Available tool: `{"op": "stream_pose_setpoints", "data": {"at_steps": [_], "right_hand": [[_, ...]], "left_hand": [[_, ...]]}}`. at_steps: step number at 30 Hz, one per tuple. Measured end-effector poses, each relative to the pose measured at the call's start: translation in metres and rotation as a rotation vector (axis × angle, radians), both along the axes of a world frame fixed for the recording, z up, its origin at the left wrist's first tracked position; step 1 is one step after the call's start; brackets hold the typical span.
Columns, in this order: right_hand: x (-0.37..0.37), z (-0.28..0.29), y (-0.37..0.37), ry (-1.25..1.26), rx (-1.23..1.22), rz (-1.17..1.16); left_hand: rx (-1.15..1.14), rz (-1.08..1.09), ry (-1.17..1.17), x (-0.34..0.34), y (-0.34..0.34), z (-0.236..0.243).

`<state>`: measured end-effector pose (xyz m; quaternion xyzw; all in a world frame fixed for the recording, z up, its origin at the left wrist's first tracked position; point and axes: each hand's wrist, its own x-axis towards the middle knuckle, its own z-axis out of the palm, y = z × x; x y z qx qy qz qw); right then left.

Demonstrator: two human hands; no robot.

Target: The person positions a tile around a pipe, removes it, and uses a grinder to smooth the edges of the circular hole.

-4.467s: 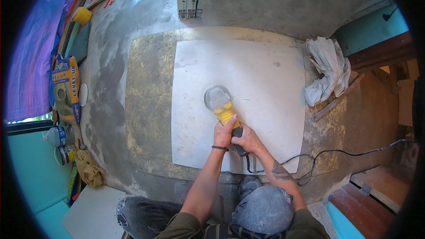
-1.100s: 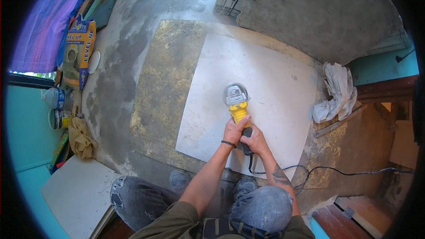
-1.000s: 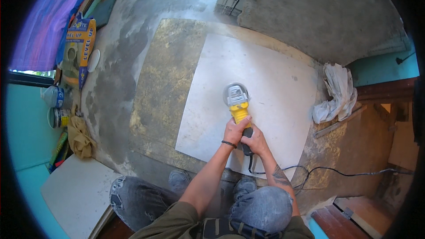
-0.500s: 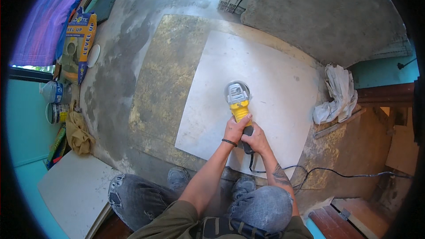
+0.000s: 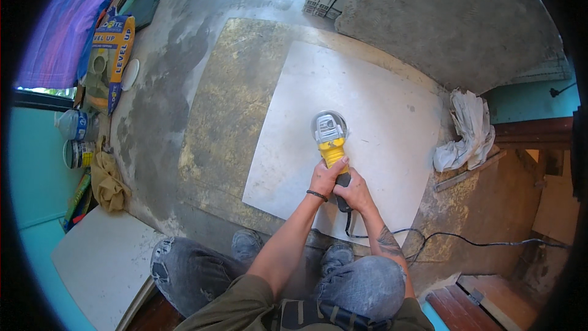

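A yellow and black angle grinder [image 5: 331, 144] with a silver head is held over a large white board [image 5: 373, 122], its round disc at the far end. Around the yellow body, close to the black grip, my left hand [image 5: 326, 177] is closed. My right hand [image 5: 355, 192] wraps the black rear handle just behind it. From that handle a black power cord [image 5: 456, 237] runs off to the right across the board and floor. Whether the disc touches the board cannot be made out.
Beneath the white board lies a worn yellowish sheet [image 5: 223, 110]. Crumpled white sacking [image 5: 463, 129] and a wooden strip lie at the right. A grey slab [image 5: 441, 18] rests on boxes at the far right. A bag [image 5: 110, 64], containers and a pale panel [image 5: 101, 263] line the left.
Almost nothing differs. Both hands keep the same hold on the angle grinder, and the whole view has shifted very slightly.
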<state>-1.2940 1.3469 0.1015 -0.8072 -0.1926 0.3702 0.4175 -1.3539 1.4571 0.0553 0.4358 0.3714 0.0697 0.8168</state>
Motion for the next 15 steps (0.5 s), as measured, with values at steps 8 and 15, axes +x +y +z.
{"op": "stream_pose_setpoints", "data": {"at_steps": [8,15], "right_hand": [[0.0004,-0.0051,-0.0021,-0.016,-0.015,0.004],[0.0002,-0.0007,-0.0015,-0.006,-0.034,-0.010]], "left_hand": [[-0.019,-0.009,-0.002,0.0010,0.0015,0.0102],[-0.001,-0.012,-0.006,0.0012,0.0014,0.0092]]}}
